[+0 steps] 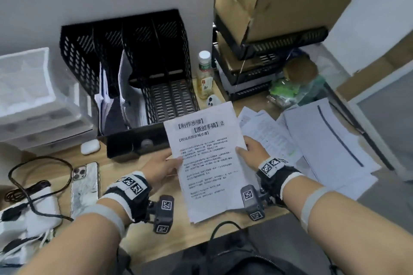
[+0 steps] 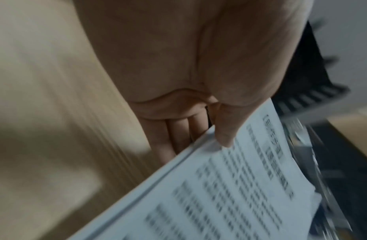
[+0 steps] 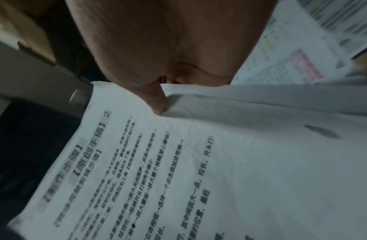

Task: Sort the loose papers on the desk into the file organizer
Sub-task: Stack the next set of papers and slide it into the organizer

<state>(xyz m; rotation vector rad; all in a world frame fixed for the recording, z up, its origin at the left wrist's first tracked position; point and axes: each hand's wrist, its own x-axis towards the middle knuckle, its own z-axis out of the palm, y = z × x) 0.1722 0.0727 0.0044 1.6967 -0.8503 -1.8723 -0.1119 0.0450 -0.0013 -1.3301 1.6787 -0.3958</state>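
Observation:
I hold a thin stack of printed sheets (image 1: 207, 158) above the desk's front, in front of the black mesh file organizer (image 1: 143, 60). My left hand (image 1: 166, 164) pinches the stack's left edge, thumb on top and fingers beneath, as the left wrist view shows on the printed sheets (image 2: 229, 194). My right hand (image 1: 249, 152) pinches the right edge, thumb pressed on the printed sheets (image 3: 178, 162). Two left slots of the organizer hold papers; its right slots look empty. More loose papers (image 1: 312, 140) lie spread on the desk to the right.
A bottle (image 1: 204, 73) stands right of the organizer, beside stacked cardboard boxes and black trays (image 1: 257, 51). Clear plastic drawers (image 1: 33, 100) sit at the left. A phone (image 1: 85, 187), an earbud case (image 1: 90, 146) and cables (image 1: 33, 185) lie on the front left.

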